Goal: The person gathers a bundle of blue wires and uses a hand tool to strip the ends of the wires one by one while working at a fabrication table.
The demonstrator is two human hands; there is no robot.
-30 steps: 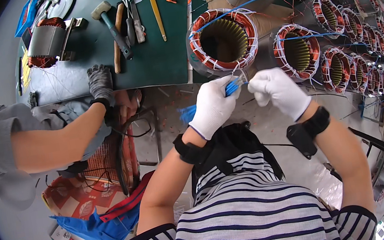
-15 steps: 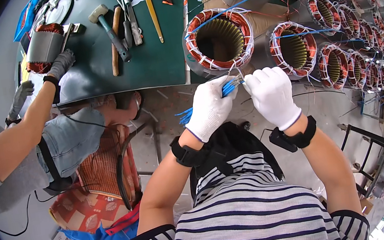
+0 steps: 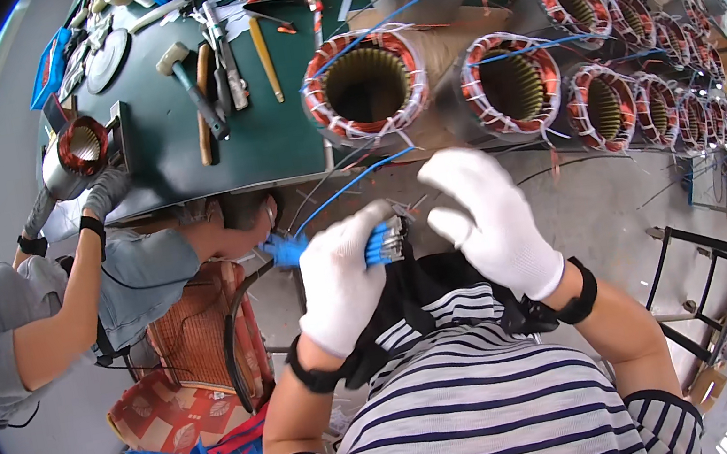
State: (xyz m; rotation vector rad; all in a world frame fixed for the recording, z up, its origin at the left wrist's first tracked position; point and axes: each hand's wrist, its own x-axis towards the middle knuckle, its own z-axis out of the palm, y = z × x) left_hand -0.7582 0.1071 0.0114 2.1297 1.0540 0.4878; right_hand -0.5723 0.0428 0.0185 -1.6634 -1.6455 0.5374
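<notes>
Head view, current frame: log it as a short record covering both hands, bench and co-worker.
Left hand: white glove, gripping blue wires
Right hand: white glove, open, nothing visible held
Bench: green top, with hammer, yellow strip, copper-wound stators
Co-worker: gray-gloved hands at a smaller stator

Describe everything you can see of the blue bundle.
The blue bundle is a cluster of slim, bright blue strands, plastic-looking, with silvery, metallic-looking tips grouped at the right end. It lies roughly crosswise in the left hand, which grips it and hides its middle; the other end sticks out to the left, looser and blurred. It is held off the bench, in front of its near edge. The right hand is apart from it.
</notes>
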